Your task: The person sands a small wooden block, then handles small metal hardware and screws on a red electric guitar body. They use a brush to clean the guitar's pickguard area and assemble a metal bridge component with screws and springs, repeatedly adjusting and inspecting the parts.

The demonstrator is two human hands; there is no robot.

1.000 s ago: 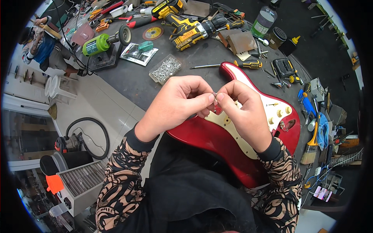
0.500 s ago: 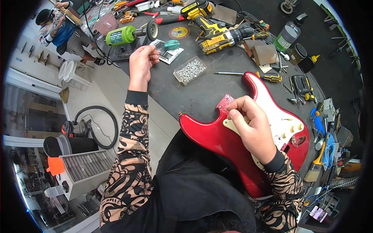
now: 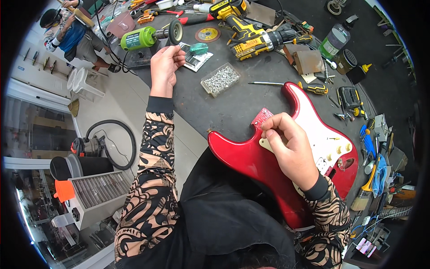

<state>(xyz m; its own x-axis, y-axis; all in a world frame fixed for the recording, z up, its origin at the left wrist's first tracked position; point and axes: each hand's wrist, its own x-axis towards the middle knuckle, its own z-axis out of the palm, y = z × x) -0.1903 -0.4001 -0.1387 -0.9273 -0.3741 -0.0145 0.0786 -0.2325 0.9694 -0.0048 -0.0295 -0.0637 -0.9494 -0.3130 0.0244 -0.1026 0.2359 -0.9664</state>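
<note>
Head view, all positions referred to the red guitar body (image 3: 268, 166).

Guitar body lying flat on the dark workbench (image 3: 233, 107), lower edge overhanging toward the person, so the white faceplate (image 3: 320, 134) faces up and stays within easy reach. Right hand (image 3: 291, 150) resting on the faceplate near the upper horn, fingers curled and pinched on a small red card or packet (image 3: 262, 117) at the body's upper left edge; presumably also steadying the body against sliding. Contents of the packet too small to tell.

Left hand (image 3: 165, 67) stretched well away from the guitar body, up and to the left, at the flat packets (image 3: 195, 56) beside the green bench grinder (image 3: 143, 38). Fingers bent at the packets; whether anything is actually gripped cannot be told.

Clear box of silver screws (image 3: 219, 80) between the left hand and the guitar body, open side up, near enough to draw from. Screwdriver (image 3: 291, 86) just above the upper horn, handle toward the right. Yellow drills (image 3: 255, 33) further up the bench, well apart. Second person (image 3: 67, 31) at far upper left, off the bench.
</note>
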